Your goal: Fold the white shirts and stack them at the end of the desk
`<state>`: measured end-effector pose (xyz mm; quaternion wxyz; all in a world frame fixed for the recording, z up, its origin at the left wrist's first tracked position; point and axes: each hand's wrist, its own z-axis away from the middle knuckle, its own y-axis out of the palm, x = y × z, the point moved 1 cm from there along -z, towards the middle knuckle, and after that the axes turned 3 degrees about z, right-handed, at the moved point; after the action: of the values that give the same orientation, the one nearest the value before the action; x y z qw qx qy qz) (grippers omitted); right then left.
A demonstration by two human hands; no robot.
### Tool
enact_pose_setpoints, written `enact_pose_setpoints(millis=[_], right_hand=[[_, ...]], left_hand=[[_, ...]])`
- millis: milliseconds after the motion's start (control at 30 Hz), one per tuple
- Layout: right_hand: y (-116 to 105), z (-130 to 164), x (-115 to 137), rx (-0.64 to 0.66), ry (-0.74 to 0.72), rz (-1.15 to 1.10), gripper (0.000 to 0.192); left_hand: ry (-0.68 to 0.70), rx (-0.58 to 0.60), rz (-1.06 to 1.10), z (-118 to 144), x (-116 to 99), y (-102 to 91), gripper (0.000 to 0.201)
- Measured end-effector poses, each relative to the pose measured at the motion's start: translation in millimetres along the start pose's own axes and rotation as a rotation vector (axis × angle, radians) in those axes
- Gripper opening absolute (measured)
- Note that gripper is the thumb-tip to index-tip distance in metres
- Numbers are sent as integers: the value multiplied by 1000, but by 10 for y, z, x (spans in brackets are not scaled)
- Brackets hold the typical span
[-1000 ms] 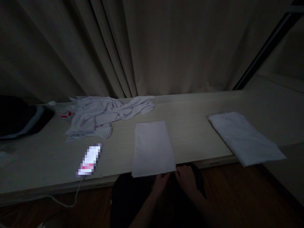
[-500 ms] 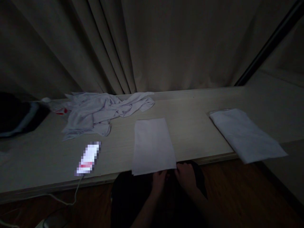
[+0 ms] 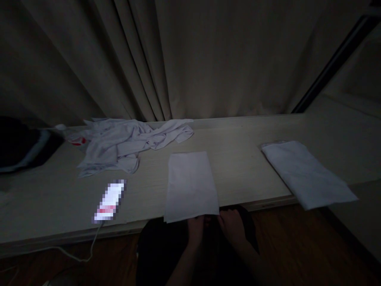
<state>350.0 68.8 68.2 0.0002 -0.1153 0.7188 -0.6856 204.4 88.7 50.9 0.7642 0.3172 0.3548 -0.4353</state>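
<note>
Hands: left hand (image 3: 195, 228) and right hand (image 3: 233, 226) are hanging close together just off the near edge of the table (image 3: 244, 167), at six o'clock; in this dim light I cannot tell whether either is pinching cloth or lying loose
Folded cloth: a narrow white folded cloth (image 3: 192, 184) is lying flat at the centre, its near edge reaching the table's lip and touching or almost touching the fingers
Surroundings: a crumpled white garment (image 3: 125, 143) is sprawling at ten o'clock, a lit phone (image 3: 109, 200) is glowing at eight o'clock on its cable (image 3: 89, 248), and a second folded cloth (image 3: 306, 172) is overhanging the edge at three o'clock
Risk: judging by the overhang, any tug toward the lap is likely dragging the centre cloth off the lip and undoing its folds; poor light is making a mis-grip likely
</note>
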Motion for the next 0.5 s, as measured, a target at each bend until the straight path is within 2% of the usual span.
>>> enact_pose_setpoints(millis=[167,267,367,500], right_hand=[[-21,10,-4,18,-5,-30,31],[-113,0,-26,52,37,-185,23],[-189,-21,-66,82,227,-523,14],[-112,-51,-65,95,555,-952,27]], left_hand=[[-12,47,149,1,46,73,31],[-70,85,193,58,86,-25,35],[-179,82,170,166,159,-283,39],[-383,73,258,264,153,-575,39]])
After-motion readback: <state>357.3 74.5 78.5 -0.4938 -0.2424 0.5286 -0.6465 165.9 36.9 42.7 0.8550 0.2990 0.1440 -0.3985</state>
